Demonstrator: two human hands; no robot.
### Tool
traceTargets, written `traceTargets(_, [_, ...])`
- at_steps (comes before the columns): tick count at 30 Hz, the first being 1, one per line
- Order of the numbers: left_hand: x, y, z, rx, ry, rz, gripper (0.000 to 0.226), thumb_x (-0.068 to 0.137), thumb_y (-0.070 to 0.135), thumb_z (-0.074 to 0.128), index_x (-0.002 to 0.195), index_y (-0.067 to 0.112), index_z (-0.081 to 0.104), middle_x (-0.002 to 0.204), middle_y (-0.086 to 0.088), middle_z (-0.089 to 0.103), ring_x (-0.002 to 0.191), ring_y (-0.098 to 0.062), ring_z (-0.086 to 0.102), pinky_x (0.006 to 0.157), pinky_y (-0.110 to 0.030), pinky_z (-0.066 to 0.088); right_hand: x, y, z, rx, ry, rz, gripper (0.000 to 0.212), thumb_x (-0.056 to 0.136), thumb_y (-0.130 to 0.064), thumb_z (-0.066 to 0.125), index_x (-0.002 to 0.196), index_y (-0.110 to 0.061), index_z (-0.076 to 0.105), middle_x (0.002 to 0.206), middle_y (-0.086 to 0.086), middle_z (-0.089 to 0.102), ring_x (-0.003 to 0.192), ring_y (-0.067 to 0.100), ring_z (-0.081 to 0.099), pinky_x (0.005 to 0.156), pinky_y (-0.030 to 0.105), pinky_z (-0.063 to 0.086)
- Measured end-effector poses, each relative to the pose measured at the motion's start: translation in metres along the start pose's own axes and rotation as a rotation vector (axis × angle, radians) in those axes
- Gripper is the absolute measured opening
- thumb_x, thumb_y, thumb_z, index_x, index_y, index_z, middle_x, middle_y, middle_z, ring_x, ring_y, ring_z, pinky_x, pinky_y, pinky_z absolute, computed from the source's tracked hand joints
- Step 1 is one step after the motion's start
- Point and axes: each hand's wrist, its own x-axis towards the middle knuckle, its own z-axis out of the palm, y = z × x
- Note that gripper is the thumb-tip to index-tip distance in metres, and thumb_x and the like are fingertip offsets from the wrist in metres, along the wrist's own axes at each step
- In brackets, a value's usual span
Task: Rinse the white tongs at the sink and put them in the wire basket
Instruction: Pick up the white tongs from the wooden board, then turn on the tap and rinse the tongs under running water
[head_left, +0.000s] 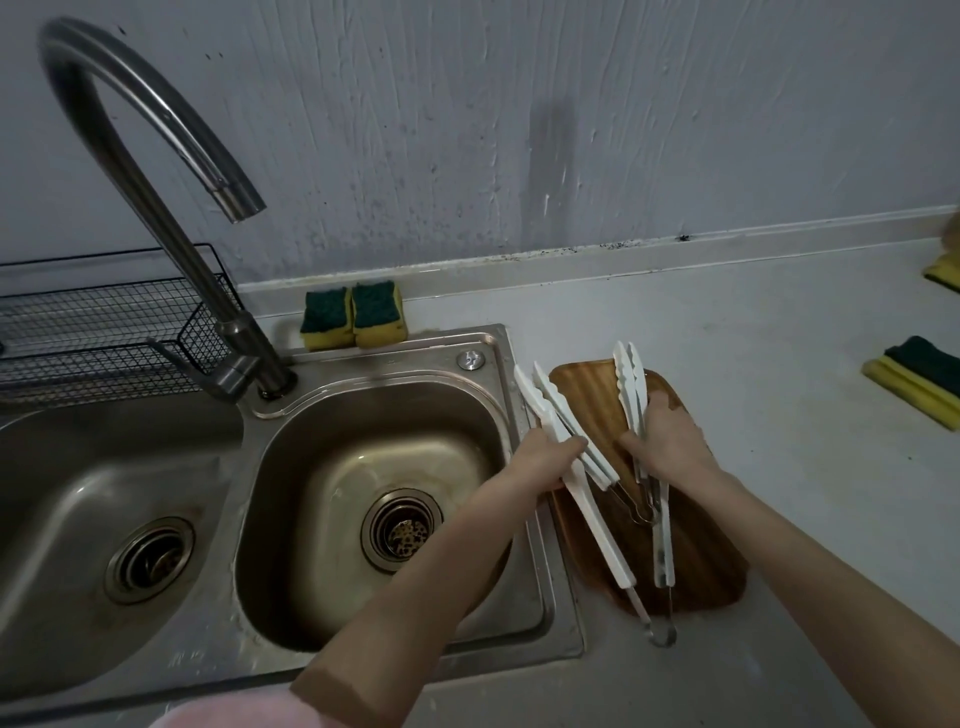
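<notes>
Left hand (545, 460) had fingers wrapped around one pair of white tongs (571, 467), long axis angled away, nearest the sink (498, 395); right hand (670, 441) gripped the second pair (631, 379).

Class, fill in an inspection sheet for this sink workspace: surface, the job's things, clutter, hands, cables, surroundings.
Surface: grey counter with a double steel sink; both basins hold no dishes.
Job's things: two white tongs, one in the left hand, one in the right, over a wooden board; wire basket behind the left basin.
Clutter: sponges behind the sink, more at far right.
Hands: left hand and right hand each grip tongs.
Cables: nothing seen.
Surroundings: faucet not running; stained grey wall.
</notes>
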Motion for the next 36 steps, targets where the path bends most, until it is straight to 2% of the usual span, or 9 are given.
traceTargets(6, [0.006, -0.007, -0.005, -0.107, 0.038, -0.018, 0.066, 0.075, 0.035, 0.062, 0.133, 0.012, 0.043, 0.123, -0.012, 0.062, 0.106, -0.024, 0.062, 0.093, -0.039, 0.050, 0.000, -0.017, -0.001, 0.186, -0.025, -0.070, 0.057, 0.085, -0.015, 0.056, 0.134, -0.001, 0.032, 0.107, 0.022, 0.060, 0.088, 0.035, 0.062, 0.069, 0.032, 0.044])
traceTargets(8, [0.007, -0.009, -0.010, -0.201, 0.032, -0.007, 0.049, 0.081, 0.026, 0.060, 0.126, 0.009, 0.049, 0.109, -0.010, 0.068, 0.097, -0.019, 0.065, 0.088, -0.035, 0.052, 0.002, -0.021, -0.002, 0.227, -0.029, -0.111, 0.056, 0.084, -0.015, 0.056, 0.134, -0.005, 0.033, 0.096, 0.015, 0.058, 0.076, 0.028, 0.057, 0.067, 0.031, 0.044])
traceTargets(12, [0.007, -0.014, -0.022, -0.416, -0.043, 0.031, 0.014, 0.090, 0.018, 0.054, 0.103, 0.012, 0.053, 0.056, 0.006, 0.060, 0.042, -0.002, 0.059, 0.051, -0.020, 0.049, 0.000, -0.028, 0.000, 0.304, -0.047, -0.155, 0.042, 0.084, -0.016, 0.055, 0.124, -0.005, 0.045, 0.089, 0.008, 0.059, 0.072, 0.022, 0.058, 0.059, 0.027, 0.044])
traceTargets(17, [0.000, -0.012, -0.040, -0.508, 0.012, 0.052, 0.015, 0.091, 0.016, 0.053, 0.077, 0.010, 0.055, 0.041, 0.004, 0.055, 0.029, -0.005, 0.048, 0.038, -0.018, 0.041, -0.007, -0.054, 0.002, 0.568, -0.087, -0.144, 0.038, 0.086, -0.015, 0.053, 0.123, -0.008, 0.047, 0.084, -0.003, 0.057, 0.070, 0.008, 0.056, 0.058, 0.020, 0.042])
traceTargets(22, [-0.007, -0.014, -0.066, -0.594, 0.073, 0.001, 0.018, 0.083, 0.005, 0.049, 0.066, 0.007, 0.055, 0.055, -0.005, 0.056, 0.047, -0.013, 0.053, 0.050, -0.022, 0.046, -0.014, -0.086, 0.007, 0.763, -0.249, -0.122, 0.053, 0.090, -0.016, 0.047, 0.141, -0.012, 0.032, 0.119, 0.004, 0.052, 0.090, 0.012, 0.055, 0.076, 0.024, 0.041])
traceTargets(25, [-0.014, -0.015, -0.085, -0.652, 0.114, 0.060, 0.017, 0.086, 0.004, 0.050, 0.071, 0.010, 0.055, 0.050, 0.003, 0.060, 0.057, -0.009, 0.060, 0.052, -0.021, 0.050, -0.017, -0.108, 0.014, 0.760, -0.265, -0.172, 0.051, 0.088, -0.014, 0.052, 0.137, -0.009, 0.036, 0.106, 0.004, 0.055, 0.083, 0.013, 0.059, 0.072, 0.026, 0.049])
traceTargets(28, [-0.022, -0.018, -0.109, -0.653, 0.221, 0.120, 0.010, 0.089, 0.006, 0.050, 0.083, 0.013, 0.054, 0.063, 0.001, 0.058, 0.065, -0.010, 0.056, 0.058, -0.023, 0.049, -0.018, -0.125, 0.023, 0.715, -0.295, -0.203, 0.057, 0.085, -0.019, 0.061, 0.137, -0.014, 0.039, 0.119, 0.008, 0.059, 0.106, 0.025, 0.061, 0.095, 0.038, 0.049])
traceTargets(33, [-0.027, -0.027, -0.145, -0.587, 0.305, 0.180, 0.024, 0.085, 0.003, 0.051, 0.106, 0.014, 0.053, 0.070, -0.004, 0.053, 0.064, -0.013, 0.053, 0.061, -0.027, 0.047, -0.023, -0.147, 0.044, 0.752, -0.331, -0.203, 0.055, 0.081, -0.028, 0.067, 0.130, -0.015, 0.046, 0.114, 0.007, 0.061, 0.106, 0.023, 0.060, 0.097, 0.040, 0.048])
traceTargets(36, [-0.032, -0.033, -0.162, -0.625, 0.319, 0.199, 0.017, 0.086, 0.004, 0.052, 0.097, 0.018, 0.053, 0.071, -0.005, 0.054, 0.066, -0.013, 0.054, 0.065, -0.026, 0.050, -0.026, -0.157, 0.055, 0.877, -0.389, -0.173, 0.025, 0.080, -0.024, 0.068, 0.102, -0.015, 0.060, 0.099, 0.007, 0.067, 0.092, 0.022, 0.065, 0.084, 0.035, 0.055])
